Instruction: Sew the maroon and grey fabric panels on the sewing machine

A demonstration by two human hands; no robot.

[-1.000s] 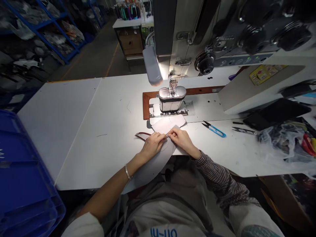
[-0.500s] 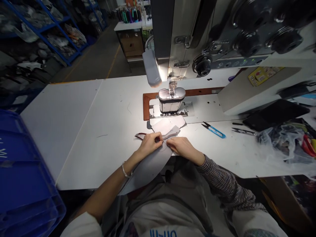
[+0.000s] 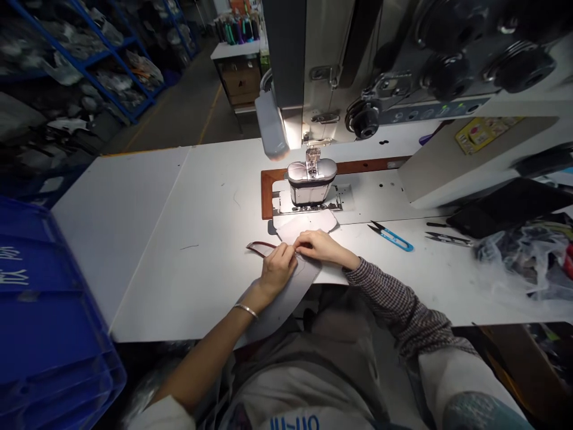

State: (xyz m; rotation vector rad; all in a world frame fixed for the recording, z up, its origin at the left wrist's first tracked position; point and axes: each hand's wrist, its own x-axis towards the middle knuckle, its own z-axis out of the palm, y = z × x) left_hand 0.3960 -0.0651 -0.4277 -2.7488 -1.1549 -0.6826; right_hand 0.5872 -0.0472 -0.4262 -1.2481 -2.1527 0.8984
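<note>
Cloth (image 3: 283, 306): pale grey, long, with a curved edge and a faint curved line
Cloth's hold: upper part pinched at the fingertips of the left hand (image 3: 277, 266) and right hand (image 3: 320, 245)
Cloth's lie: slants down over the table's near edge (image 3: 203, 322)
Pale flap (image 3: 304, 224): pinkish white, on the table, beyond the hands
Dark red strip (image 3: 262, 247): narrow, beside the left hand

Slim silver bracelet (image 3: 246, 309) on the left forearm (image 3: 210, 358), white left sleeve (image 3: 165, 415), finely checked right sleeve (image 3: 396, 304), white upper sleeve (image 3: 452, 376) with grey-teal patch (image 3: 483, 413), pale grey top (image 3: 282, 382), blue lettering (image 3: 295, 423).
</note>
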